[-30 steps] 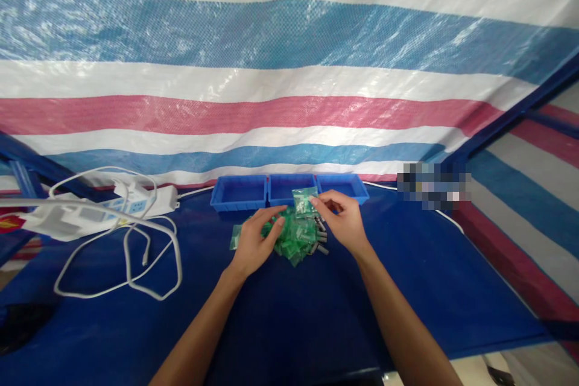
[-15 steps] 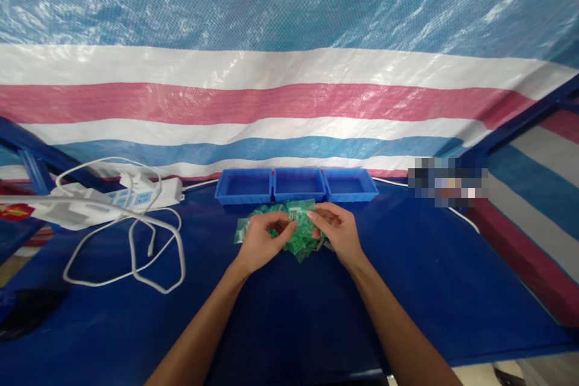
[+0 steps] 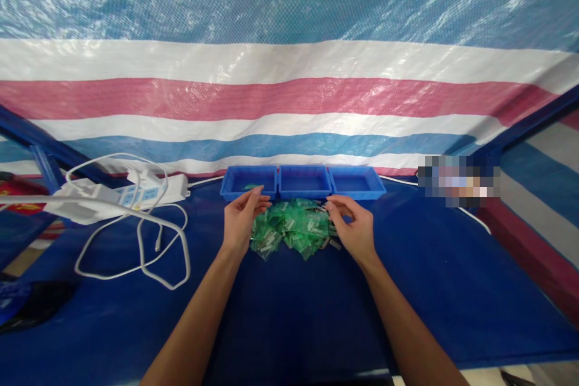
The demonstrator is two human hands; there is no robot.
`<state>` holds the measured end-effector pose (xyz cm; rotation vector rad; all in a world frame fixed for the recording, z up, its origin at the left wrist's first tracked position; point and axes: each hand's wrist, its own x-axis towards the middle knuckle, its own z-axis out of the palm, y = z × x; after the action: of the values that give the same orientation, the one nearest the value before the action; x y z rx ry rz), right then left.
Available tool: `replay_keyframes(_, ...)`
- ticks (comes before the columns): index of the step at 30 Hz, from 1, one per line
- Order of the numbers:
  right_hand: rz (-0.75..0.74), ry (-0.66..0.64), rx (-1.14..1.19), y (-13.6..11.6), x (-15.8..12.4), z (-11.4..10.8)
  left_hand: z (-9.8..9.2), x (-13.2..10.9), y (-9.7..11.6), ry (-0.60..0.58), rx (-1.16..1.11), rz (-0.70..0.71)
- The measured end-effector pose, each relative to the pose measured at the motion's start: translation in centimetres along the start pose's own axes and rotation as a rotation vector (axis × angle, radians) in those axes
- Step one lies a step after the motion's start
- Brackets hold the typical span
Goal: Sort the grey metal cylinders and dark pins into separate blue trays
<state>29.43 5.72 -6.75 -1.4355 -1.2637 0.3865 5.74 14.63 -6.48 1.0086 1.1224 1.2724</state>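
The left hand (image 3: pixel 242 220) hovers, fingers (image 3: pixel 257 194) loosely open and empty. Their tips are at the near rim of the left blue tray (image 3: pixel 231 192), and one green packet (image 3: pixel 251 186) lies just beyond them. The right hand (image 3: pixel 357 229) curls, thumb near forefinger; I cannot tell if it pinches anything. The heap of green packets (image 3: pixel 294 226) lies on the tabletop (image 3: pixel 294 313) between both sets of fingers, probably so either hand reaches it. Its long axis runs side to side, the packets flat at mixed angles.

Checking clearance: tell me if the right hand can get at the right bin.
Probably yes. The right hand sits just before the right bin, open-topped, nothing between them; the bag pile lies to its left.
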Motion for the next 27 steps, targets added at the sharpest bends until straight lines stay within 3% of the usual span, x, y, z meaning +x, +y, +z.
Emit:
replay_keyframes(3, -0.035, 0.016, -0.053, 0.4, 0.1, -0.1, -0.1, -0.4, -0.1, -0.040, 0.194, 0.116)
replay_keyframes(8, -0.120, 0.019, -0.150, 0.7, 0.2, 0.0, 0.4, -1.6, -0.3, -0.208, 0.699, 0.588)
replay_keyframes(11, -0.132, 0.005, -0.151, 0.7, 0.2, 0.1, 0.8, -2.2, -0.7, -0.307, 0.849, 0.741)
replay_keyframes(20, -0.128, -0.020, -0.151, 0.1, 0.0, 0.2, 1.3, -2.1, -2.8, -0.306, 0.949, 0.746)
replay_keyframes(24, -0.131, -0.024, -0.145, -0.1, 0.0, 0.3, 1.5, -2.4, -2.5, -0.223, 0.830, 0.788)
replay_keyframes(27, -0.132, -0.015, -0.125, -0.3, -0.1, 0.4, 1.9, -3.0, -1.4, -0.129, 0.633, 0.708)
